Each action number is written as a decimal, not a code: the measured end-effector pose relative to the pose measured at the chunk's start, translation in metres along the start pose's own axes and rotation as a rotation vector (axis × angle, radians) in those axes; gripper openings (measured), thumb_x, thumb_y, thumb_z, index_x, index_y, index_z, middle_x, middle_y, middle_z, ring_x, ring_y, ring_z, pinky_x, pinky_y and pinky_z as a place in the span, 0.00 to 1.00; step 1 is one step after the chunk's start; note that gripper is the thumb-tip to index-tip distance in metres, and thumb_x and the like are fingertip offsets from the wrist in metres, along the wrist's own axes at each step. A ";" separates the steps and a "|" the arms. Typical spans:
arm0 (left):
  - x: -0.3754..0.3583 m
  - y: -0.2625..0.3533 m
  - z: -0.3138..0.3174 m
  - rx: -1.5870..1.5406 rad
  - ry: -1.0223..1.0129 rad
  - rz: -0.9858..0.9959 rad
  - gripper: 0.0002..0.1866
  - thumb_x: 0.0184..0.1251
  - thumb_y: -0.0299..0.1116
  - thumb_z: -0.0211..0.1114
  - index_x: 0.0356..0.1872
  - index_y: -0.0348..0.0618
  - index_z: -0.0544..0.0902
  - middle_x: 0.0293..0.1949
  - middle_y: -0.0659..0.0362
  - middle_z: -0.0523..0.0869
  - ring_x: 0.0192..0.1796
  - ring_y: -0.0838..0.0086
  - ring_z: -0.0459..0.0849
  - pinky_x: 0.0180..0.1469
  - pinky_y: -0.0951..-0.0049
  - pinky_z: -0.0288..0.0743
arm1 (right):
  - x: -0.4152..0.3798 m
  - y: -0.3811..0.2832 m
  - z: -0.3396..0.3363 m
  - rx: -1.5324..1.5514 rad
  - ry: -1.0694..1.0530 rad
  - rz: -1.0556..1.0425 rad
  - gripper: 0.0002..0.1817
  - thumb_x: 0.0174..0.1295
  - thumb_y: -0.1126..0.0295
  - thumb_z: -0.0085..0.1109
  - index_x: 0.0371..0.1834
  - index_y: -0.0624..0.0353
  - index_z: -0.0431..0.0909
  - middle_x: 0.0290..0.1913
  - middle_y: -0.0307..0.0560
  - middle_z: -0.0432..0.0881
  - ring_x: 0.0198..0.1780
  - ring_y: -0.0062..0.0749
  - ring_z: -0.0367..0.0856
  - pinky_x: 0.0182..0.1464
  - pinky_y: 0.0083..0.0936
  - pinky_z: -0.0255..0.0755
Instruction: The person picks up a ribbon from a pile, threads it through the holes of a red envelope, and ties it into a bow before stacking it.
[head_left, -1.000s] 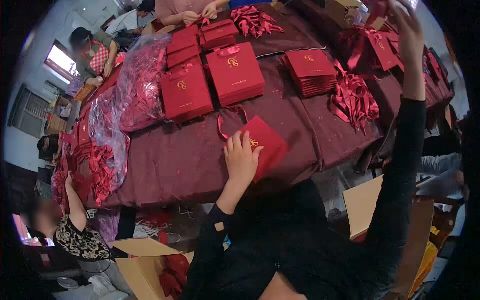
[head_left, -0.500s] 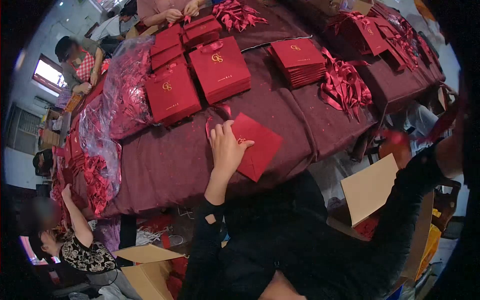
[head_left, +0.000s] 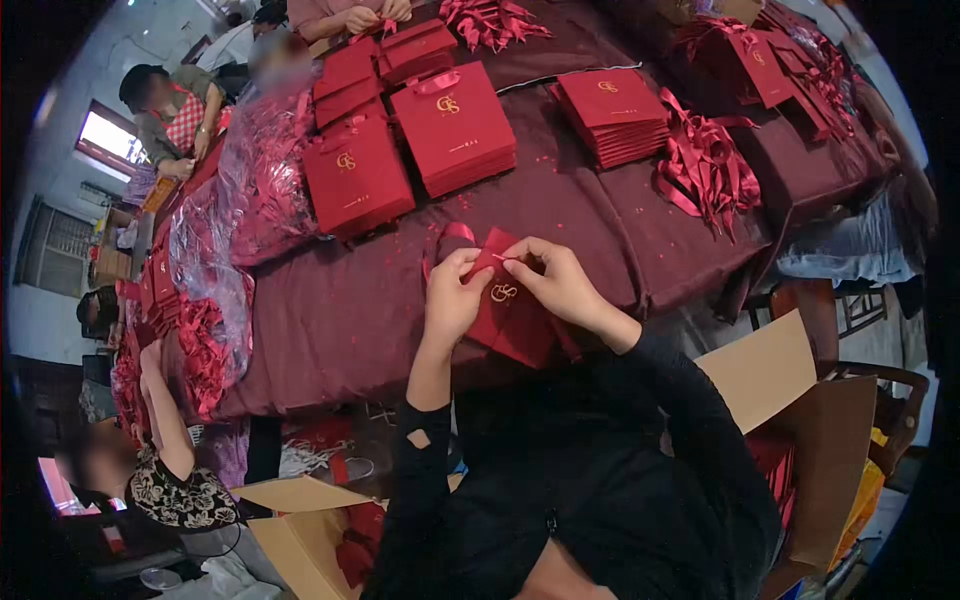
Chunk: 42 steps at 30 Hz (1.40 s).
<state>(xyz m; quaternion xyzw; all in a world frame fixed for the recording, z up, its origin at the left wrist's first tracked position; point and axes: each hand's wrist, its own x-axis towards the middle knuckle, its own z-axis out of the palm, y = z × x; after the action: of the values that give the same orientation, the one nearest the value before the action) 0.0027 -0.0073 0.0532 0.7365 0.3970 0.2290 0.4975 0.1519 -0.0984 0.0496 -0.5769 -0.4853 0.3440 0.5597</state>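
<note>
Maroon cloth (head_left: 330, 335) spreads in front of you. Red bag (head_left: 515, 338) at your 12 o'clock, tilted, by cloth's near edge. Your left hand (head_left: 452, 300) pinches bag's top; your right hand (head_left: 562, 288) pinches small pale tip (head_left: 500, 257) there — too small to identify. Best steady bag with left, work right fingertips gently, avoid creasing card. Ribbon loop (head_left: 458, 231) at bag's 11 — keep it untwisted. Farther: bag stack (head_left: 455, 125) at 11, second stack (head_left: 612, 115) at 1, ribbon pile (head_left: 712, 170) at 2. Beyond, co-worker's hands (head_left: 362, 18) at 11.
</note>
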 end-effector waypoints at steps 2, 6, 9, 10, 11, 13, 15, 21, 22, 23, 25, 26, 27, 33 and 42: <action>0.001 -0.004 0.001 -0.007 -0.004 0.019 0.15 0.59 0.22 0.65 0.47 0.31 0.79 0.40 0.50 0.87 0.44 0.71 0.86 0.46 0.74 0.77 | -0.001 0.003 0.002 -0.021 0.014 0.018 0.07 0.65 0.73 0.56 0.39 0.67 0.79 0.32 0.47 0.83 0.34 0.21 0.79 0.36 0.22 0.72; 0.001 -0.009 0.001 -0.218 -0.051 -0.066 0.13 0.61 0.20 0.63 0.47 0.30 0.80 0.41 0.52 0.87 0.44 0.74 0.85 0.46 0.76 0.77 | 0.001 0.009 -0.002 0.017 0.013 0.078 0.07 0.65 0.73 0.56 0.38 0.67 0.78 0.31 0.47 0.83 0.32 0.22 0.80 0.33 0.23 0.72; -0.001 -0.007 0.001 -0.288 -0.066 -0.098 0.12 0.62 0.20 0.62 0.47 0.30 0.80 0.42 0.53 0.87 0.43 0.77 0.84 0.46 0.78 0.76 | 0.003 0.012 -0.001 0.078 0.026 0.091 0.04 0.66 0.77 0.55 0.38 0.66 0.77 0.30 0.41 0.81 0.27 0.16 0.76 0.31 0.17 0.72; -0.001 -0.004 0.000 -0.297 -0.068 -0.097 0.12 0.62 0.20 0.61 0.47 0.30 0.80 0.42 0.53 0.87 0.43 0.77 0.84 0.46 0.78 0.76 | 0.003 0.012 0.000 0.080 0.026 0.091 0.04 0.66 0.77 0.55 0.38 0.66 0.77 0.30 0.41 0.81 0.27 0.16 0.76 0.31 0.17 0.72; -0.001 -0.002 -0.001 -0.296 -0.068 -0.098 0.12 0.62 0.20 0.61 0.47 0.30 0.80 0.42 0.53 0.87 0.43 0.77 0.84 0.46 0.78 0.76 | 0.003 0.013 0.001 0.078 0.030 0.074 0.03 0.65 0.77 0.55 0.37 0.66 0.77 0.29 0.41 0.81 0.28 0.16 0.77 0.31 0.17 0.72; -0.002 0.001 -0.002 -0.281 -0.071 -0.123 0.13 0.63 0.20 0.61 0.48 0.30 0.80 0.42 0.53 0.87 0.43 0.77 0.84 0.46 0.78 0.76 | 0.003 0.016 0.001 0.076 0.035 0.058 0.03 0.65 0.77 0.55 0.37 0.66 0.77 0.29 0.41 0.81 0.28 0.16 0.77 0.31 0.17 0.72; -0.001 -0.003 -0.002 -0.294 -0.088 -0.129 0.13 0.63 0.20 0.61 0.49 0.30 0.79 0.42 0.53 0.87 0.43 0.77 0.84 0.46 0.78 0.76 | 0.002 0.021 0.001 0.013 0.008 0.024 0.03 0.64 0.77 0.56 0.35 0.66 0.77 0.28 0.41 0.82 0.30 0.17 0.78 0.32 0.18 0.72; 0.001 -0.010 0.002 -0.263 -0.094 -0.070 0.12 0.66 0.21 0.60 0.49 0.31 0.80 0.43 0.54 0.87 0.41 0.77 0.83 0.45 0.77 0.77 | 0.004 0.018 0.008 -0.122 0.083 -0.009 0.07 0.57 0.71 0.60 0.32 0.65 0.78 0.30 0.56 0.83 0.34 0.45 0.85 0.35 0.33 0.74; 0.002 -0.013 0.003 -0.263 -0.086 -0.053 0.12 0.66 0.21 0.59 0.49 0.30 0.80 0.43 0.54 0.86 0.42 0.77 0.83 0.46 0.77 0.77 | 0.005 0.019 0.009 -0.117 0.077 -0.025 0.07 0.57 0.71 0.60 0.32 0.65 0.78 0.30 0.56 0.83 0.34 0.45 0.85 0.35 0.33 0.74; 0.004 -0.027 0.008 -0.309 -0.057 -0.008 0.12 0.65 0.20 0.59 0.49 0.30 0.80 0.43 0.55 0.86 0.43 0.77 0.83 0.47 0.77 0.76 | 0.004 0.023 0.009 -0.135 0.111 -0.013 0.07 0.56 0.71 0.60 0.33 0.64 0.78 0.30 0.57 0.82 0.34 0.47 0.84 0.35 0.34 0.75; -0.001 -0.002 0.000 -0.096 -0.089 0.065 0.11 0.64 0.20 0.60 0.47 0.32 0.80 0.41 0.57 0.86 0.43 0.77 0.83 0.48 0.76 0.75 | 0.009 0.023 0.012 -0.171 0.131 0.019 0.08 0.55 0.70 0.61 0.32 0.64 0.78 0.29 0.58 0.82 0.33 0.50 0.84 0.34 0.35 0.75; -0.001 -0.013 0.006 -0.252 -0.067 0.006 0.11 0.63 0.21 0.62 0.47 0.32 0.80 0.41 0.55 0.87 0.43 0.76 0.83 0.48 0.75 0.75 | 0.010 0.020 0.012 -0.197 0.124 0.046 0.08 0.54 0.70 0.61 0.32 0.64 0.78 0.29 0.58 0.82 0.32 0.51 0.84 0.34 0.36 0.75; -0.002 -0.009 0.005 -0.195 -0.047 0.048 0.12 0.62 0.22 0.63 0.47 0.32 0.80 0.41 0.52 0.87 0.45 0.75 0.83 0.48 0.74 0.76 | 0.012 0.017 0.012 -0.251 0.124 0.041 0.08 0.53 0.70 0.61 0.32 0.64 0.78 0.28 0.58 0.82 0.32 0.52 0.83 0.34 0.38 0.75; -0.008 0.015 0.005 0.165 0.026 0.006 0.16 0.62 0.22 0.60 0.51 0.31 0.78 0.47 0.42 0.84 0.53 0.55 0.83 0.52 0.64 0.77 | 0.024 -0.007 0.013 -0.469 0.076 0.054 0.08 0.51 0.70 0.60 0.28 0.64 0.78 0.26 0.60 0.81 0.32 0.56 0.82 0.34 0.43 0.74; 0.001 -0.015 0.017 -0.118 0.010 0.053 0.17 0.64 0.24 0.58 0.54 0.31 0.77 0.45 0.48 0.86 0.49 0.63 0.84 0.52 0.69 0.76 | 0.020 0.009 0.016 -0.506 0.049 0.001 0.08 0.55 0.72 0.59 0.32 0.64 0.73 0.26 0.61 0.79 0.33 0.58 0.81 0.34 0.41 0.73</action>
<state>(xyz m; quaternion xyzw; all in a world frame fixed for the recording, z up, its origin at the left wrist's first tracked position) 0.0102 -0.0134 0.0326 0.7151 0.3656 0.2686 0.5317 0.1444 -0.0741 0.0419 -0.7071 -0.5420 0.1977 0.4089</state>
